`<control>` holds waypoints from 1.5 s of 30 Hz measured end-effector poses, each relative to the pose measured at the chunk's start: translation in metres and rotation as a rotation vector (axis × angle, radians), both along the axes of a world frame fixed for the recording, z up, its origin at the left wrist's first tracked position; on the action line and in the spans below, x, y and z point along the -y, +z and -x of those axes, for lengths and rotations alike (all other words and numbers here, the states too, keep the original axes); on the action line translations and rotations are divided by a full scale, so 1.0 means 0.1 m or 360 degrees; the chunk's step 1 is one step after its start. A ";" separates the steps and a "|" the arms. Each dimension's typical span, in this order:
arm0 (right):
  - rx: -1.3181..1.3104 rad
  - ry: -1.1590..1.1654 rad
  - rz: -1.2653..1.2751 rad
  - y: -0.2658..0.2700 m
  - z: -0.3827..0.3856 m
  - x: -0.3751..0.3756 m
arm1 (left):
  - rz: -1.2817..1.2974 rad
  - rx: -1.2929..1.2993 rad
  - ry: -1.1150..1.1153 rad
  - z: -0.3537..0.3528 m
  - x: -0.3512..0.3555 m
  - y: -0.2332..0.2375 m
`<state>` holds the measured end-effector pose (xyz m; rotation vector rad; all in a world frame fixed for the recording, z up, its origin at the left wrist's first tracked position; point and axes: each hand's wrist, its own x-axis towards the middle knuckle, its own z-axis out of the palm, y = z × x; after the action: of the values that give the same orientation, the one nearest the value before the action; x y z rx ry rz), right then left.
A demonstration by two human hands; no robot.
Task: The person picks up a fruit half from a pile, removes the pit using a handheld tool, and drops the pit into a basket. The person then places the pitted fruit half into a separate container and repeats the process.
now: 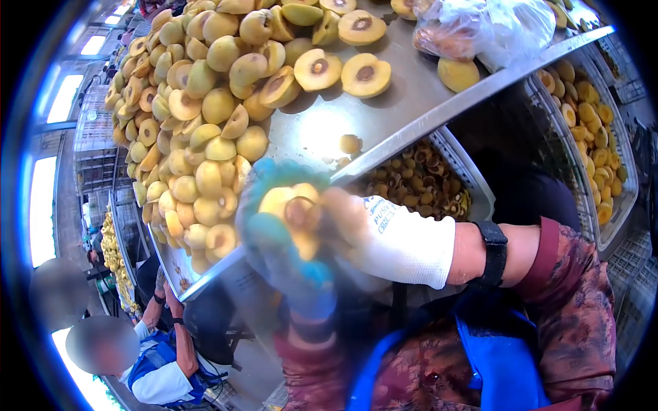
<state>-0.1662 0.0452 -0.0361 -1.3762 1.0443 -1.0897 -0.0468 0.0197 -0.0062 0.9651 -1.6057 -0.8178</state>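
Note:
My left hand, in a teal glove and smeared by motion, is wrapped round a halved yellow fruit with its cut face and brown centre showing. My right hand, in a white glove, is at the fruit's right side. Its fingers are blurred, and whatever they may hold is hidden. Both hands are at the near edge of a metal table. Beside them, on the table, lies a large heap of halved yellow fruit.
Below the table edge stands a crate of brown pits and scraps. Another crate of cut fruit is at the right. Plastic bags lie on the table. A co-worker in a blue vest sits at lower left.

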 end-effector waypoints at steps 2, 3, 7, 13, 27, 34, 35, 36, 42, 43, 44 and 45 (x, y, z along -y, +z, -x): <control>-0.0007 0.0005 0.0016 -0.02 -0.03 -0.01 | -0.0168 -0.0149 -0.0008 0.01 -0.01 0.01; -0.0016 0.0012 0.0014 -0.03 0.00 -0.02 | -0.0109 -0.0027 0.0028 -0.01 0.00 0.01; -0.0028 0.0039 0.0015 -0.09 -0.04 -0.04 | 0.0021 0.0135 0.0090 -0.01 -0.01 -0.01; -0.0039 0.0157 0.0032 -0.07 0.03 -0.11 | -0.0392 -0.0142 -0.0211 -0.07 0.05 0.05; 0.0416 0.0714 -0.1005 0.29 0.31 -0.23 | -0.1164 -0.0216 -0.0773 -0.16 0.19 0.23; 0.1407 0.1218 -0.1356 0.30 0.44 -0.22 | -0.1069 -0.0491 -0.0791 -0.13 0.10 0.16; 0.1493 0.1271 -0.1432 0.27 0.44 -0.21 | -0.1083 -0.0659 -0.0727 -0.06 0.02 0.15; 0.1573 0.1324 -0.1503 0.27 0.44 -0.19 | -0.1080 -0.0726 -0.0741 -0.05 0.04 0.14; -0.0503 0.0483 -0.0037 0.35 0.32 -0.19 | -0.1282 -0.1386 -0.0418 -0.03 0.22 0.02; -0.0733 0.0549 0.0011 0.32 0.32 -0.17 | -0.1228 -0.1340 -0.0418 -0.06 0.22 0.03; -0.0960 0.0619 0.0069 0.31 0.32 -0.13 | -0.1174 -0.1292 -0.0420 -0.11 0.23 0.05; -0.1247 0.0639 0.0179 0.24 0.34 -0.14 | -0.1118 -0.1246 -0.0422 -0.16 0.23 0.06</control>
<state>-0.2006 0.0589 -0.0122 -2.0701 1.1718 -0.2970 -0.0312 -0.0031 -0.0001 0.7380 -0.7590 -1.7562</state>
